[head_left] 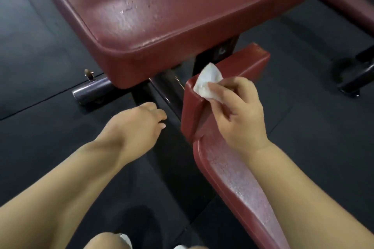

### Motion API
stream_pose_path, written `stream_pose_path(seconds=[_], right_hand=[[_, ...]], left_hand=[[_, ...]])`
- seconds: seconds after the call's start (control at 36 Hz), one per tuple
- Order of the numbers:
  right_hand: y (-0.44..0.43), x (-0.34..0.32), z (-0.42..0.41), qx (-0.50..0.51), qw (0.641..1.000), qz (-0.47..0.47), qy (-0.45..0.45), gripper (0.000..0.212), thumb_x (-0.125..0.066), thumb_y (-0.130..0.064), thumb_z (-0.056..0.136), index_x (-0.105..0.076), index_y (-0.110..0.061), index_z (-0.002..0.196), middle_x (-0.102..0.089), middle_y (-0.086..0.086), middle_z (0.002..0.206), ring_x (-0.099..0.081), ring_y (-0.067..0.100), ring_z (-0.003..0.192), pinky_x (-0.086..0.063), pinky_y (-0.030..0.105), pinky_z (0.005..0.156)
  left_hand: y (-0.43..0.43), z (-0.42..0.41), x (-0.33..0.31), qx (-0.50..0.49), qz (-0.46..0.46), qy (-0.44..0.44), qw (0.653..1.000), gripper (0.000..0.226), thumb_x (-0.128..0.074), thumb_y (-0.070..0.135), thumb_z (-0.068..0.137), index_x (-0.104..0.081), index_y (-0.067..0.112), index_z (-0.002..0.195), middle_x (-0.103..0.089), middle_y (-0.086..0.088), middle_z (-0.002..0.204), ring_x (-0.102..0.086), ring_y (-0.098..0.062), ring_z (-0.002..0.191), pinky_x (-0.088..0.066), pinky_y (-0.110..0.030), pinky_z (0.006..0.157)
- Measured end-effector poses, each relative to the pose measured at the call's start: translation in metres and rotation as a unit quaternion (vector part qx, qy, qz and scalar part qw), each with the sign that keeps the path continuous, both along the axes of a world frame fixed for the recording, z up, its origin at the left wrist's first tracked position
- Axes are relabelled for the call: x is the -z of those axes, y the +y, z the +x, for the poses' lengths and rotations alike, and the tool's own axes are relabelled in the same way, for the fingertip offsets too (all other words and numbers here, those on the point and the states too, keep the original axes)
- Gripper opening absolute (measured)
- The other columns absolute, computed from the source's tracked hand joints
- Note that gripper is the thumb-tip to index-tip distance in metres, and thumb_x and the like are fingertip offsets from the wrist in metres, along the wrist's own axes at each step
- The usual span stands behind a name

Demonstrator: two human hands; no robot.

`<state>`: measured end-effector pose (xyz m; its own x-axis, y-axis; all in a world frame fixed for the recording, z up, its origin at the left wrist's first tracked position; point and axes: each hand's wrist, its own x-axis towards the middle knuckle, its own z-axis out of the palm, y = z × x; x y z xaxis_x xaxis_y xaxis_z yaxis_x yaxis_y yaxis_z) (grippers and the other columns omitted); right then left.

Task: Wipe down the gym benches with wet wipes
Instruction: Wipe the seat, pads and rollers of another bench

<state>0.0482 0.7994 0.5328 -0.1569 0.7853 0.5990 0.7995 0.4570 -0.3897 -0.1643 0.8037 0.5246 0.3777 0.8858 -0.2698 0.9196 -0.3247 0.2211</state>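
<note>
white wet wipe (208,83) pinched in the right hand (238,111) at a red pad's corner.
its fingers (220,89) are clamped on the crumpled wipe, pressing it to the top corner of the small red pad (232,66); the left hand (139,121) hangs with fingers loosely curled, holding nothing, over the black rubber floor (40,131), below the large red bench seat (162,16), which shows damp streaks.
</note>
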Motion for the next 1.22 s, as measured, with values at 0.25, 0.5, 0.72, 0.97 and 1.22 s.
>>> stream_pose_path(seconds=[0.25,0.5,0.72,0.97,1.22], right_hand=[[0.026,0.052,-0.009,-0.039,0.973,0.136,-0.185,0.021,-0.059,-0.005,0.087,-0.073,-0.013,0.099,-0.067,-0.002,0.118,-0.052,0.017,0.124,-0.026,0.045,0.109],[0.012,0.153,-0.003,-0.017,0.871,0.188,-0.453,0.033,-0.045,-0.01,0.082,-0.074,-0.009,0.099,-0.069,0.001,0.113,-0.048,0.017,0.126,0.009,0.058,0.113],[-0.003,0.203,0.017,-0.03,0.84,0.138,-0.523,0.051,-0.026,-0.009,0.088,-0.073,-0.012,0.107,-0.065,0.0,0.123,-0.034,0.016,0.131,0.01,0.057,0.114],[0.021,0.237,0.04,-0.098,0.812,0.17,-0.549,0.056,-0.022,-0.007,0.095,-0.076,-0.021,0.085,-0.069,-0.013,0.103,-0.039,0.009,0.123,0.008,0.055,0.115],[0.022,0.239,0.039,-0.107,0.823,0.199,-0.521,0.05,-0.028,-0.008,0.095,-0.075,-0.02,0.084,-0.07,-0.012,0.096,-0.04,0.012,0.121,0.007,0.055,0.116]], left_hand=[[0.013,0.003,0.057,-0.03,0.093,-0.102,0.99,0.025,-0.04,0.032,0.097,-0.059,0.026,0.111,-0.052,0.01,0.106,-0.058,-0.017,0.096,-0.05,-0.036,0.082],[0.02,-0.015,0.107,-0.053,0.216,-0.156,0.962,0.021,-0.05,0.027,0.093,-0.066,0.022,0.104,-0.06,0.005,0.104,-0.06,-0.019,0.095,-0.049,-0.038,0.083],[0.012,-0.002,0.133,-0.04,0.161,-0.112,0.98,0.024,-0.043,0.032,0.096,-0.062,0.026,0.109,-0.054,0.009,0.107,-0.057,-0.017,0.098,-0.049,-0.037,0.084],[0.018,0.034,0.118,0.03,0.283,-0.153,0.946,0.021,-0.05,0.028,0.091,-0.065,0.014,0.099,-0.06,0.0,0.093,-0.063,-0.023,0.079,-0.052,-0.033,0.065],[0.017,0.055,0.077,-0.047,0.281,-0.35,0.892,0.045,-0.063,0.035,0.084,-0.045,0.019,0.122,-0.042,0.014,0.103,-0.041,0.007,0.084,-0.034,-0.004,0.073]])
